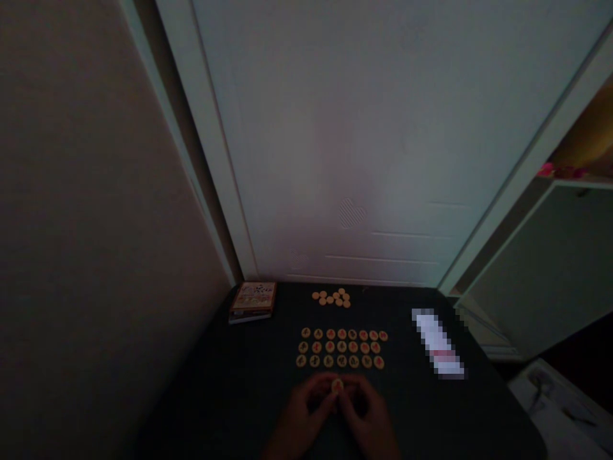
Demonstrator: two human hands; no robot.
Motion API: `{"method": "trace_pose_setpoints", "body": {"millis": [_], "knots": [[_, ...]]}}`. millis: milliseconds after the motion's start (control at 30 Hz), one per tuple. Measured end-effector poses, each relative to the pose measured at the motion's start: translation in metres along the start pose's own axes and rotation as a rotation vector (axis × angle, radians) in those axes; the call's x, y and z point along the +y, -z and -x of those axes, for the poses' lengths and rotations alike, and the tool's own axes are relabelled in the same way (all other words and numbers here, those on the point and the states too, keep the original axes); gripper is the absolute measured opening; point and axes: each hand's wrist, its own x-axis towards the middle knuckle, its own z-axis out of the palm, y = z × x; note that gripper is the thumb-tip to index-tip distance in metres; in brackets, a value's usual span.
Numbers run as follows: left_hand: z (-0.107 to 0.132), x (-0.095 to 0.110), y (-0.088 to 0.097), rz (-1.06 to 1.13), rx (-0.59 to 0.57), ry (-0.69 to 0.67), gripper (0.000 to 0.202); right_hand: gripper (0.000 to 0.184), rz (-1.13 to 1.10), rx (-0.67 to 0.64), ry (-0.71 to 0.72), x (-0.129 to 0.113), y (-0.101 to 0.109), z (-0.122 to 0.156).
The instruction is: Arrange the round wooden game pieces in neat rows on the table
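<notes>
Between my left hand and my right hand, at the bottom of the view, a round wooden Chinese chess piece is pinched by the fingertips of both hands. Just beyond my hands lie three neat rows of similar pieces, marked with red and dark characters. A loose cluster of wooden discs sits farther back, near the wall. The discs in that cluster show no clear markings.
The pieces lie on a dark tabletop. A small illustrated box stands at its back left, and a pixelated white packet with a red band lies at the right. A wall rises on the left, a white door behind.
</notes>
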Motion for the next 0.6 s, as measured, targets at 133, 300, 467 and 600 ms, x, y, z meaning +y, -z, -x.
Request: {"method": "trace_pose_setpoints", "body": {"millis": [133,300,467,600], "knots": [[-0.0031,-0.0005,0.0005,0.003,0.038,0.011,0.029,0.030,0.051,-0.030,0.020,0.0021,0.0006,0.0000],[-0.0060,-0.0051,0.0003,-0.023,0.082,-0.005,0.025,0.025,0.113,-0.021,0.076,0.0051,-0.0004,0.0011],[-0.0054,-0.0047,-0.0010,-0.033,0.085,0.004,0.026,0.026,0.127,0.016,0.113,0.0071,-0.0028,0.0014],[-0.0054,-0.0033,-0.0014,-0.032,0.081,0.020,0.029,0.027,0.130,0.046,0.116,0.0083,-0.0039,0.0001]]}}
